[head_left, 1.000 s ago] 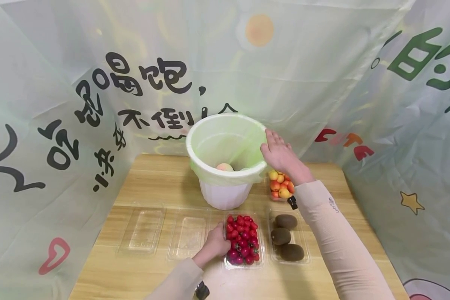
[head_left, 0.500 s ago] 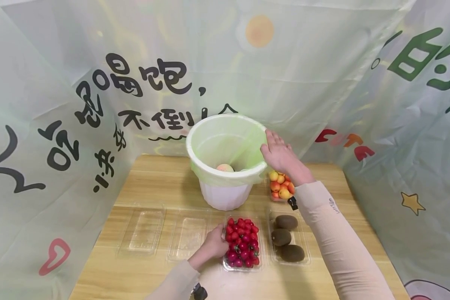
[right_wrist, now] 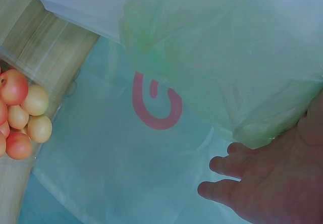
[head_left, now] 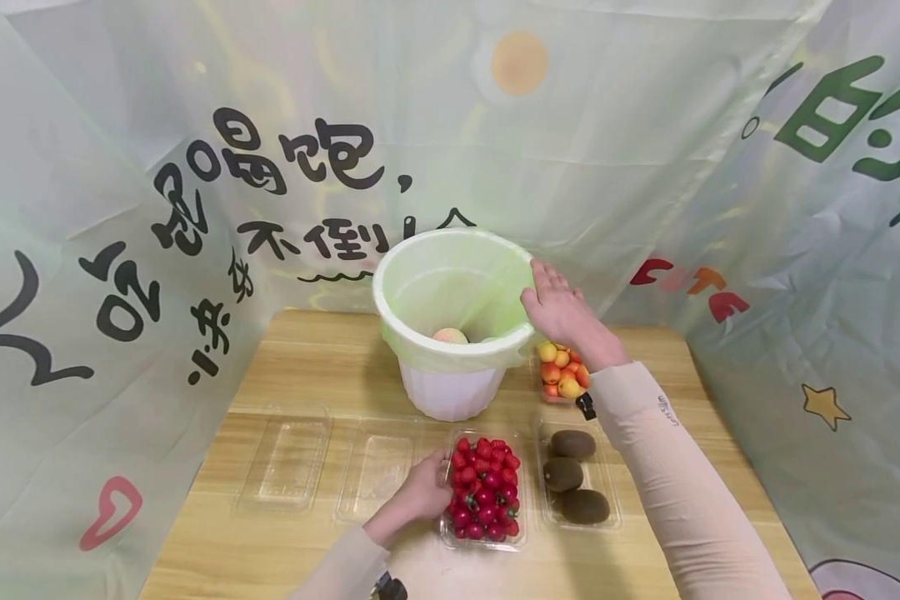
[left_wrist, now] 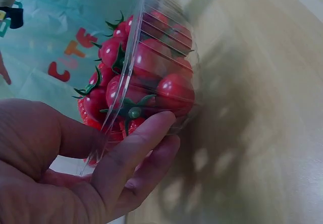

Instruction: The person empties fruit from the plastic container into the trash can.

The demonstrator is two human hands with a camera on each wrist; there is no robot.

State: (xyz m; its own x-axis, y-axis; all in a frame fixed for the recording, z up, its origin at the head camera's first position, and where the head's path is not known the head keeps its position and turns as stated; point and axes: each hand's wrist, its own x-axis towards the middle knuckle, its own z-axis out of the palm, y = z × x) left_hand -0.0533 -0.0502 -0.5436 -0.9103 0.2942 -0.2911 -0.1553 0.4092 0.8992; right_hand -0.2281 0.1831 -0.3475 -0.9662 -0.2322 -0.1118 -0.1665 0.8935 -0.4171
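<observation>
Table (head_left: pixel 307 367): a light wooden table with stripes in the wood. Its top looks smooth and a bit shiny.
Back wall (head_left: pixel 607 125): a thin, pale green sheet hangs behind the table. It has folds in it.
Writing (head_left: pixel 300 158): big black signs are painted on the sheet.
Pictures on the sheet: an orange sun (head_left: pixel 519 63), a yellow star (head_left: pixel 822 405), a pink heart (head_left: pixel 110 510), and red letters (head_left: pixel 690 287).
Right side: big green signs (head_left: pixel 840 112) on the sheet.
Light: soft and bright all over.

Tomato tray (head_left: pixel 484 490) before bin (head_left: pixel 450 323) — kiwi tray (head_left: pixel 576 483) right, empty trays (head_left: pixel 330 462) left
</observation>
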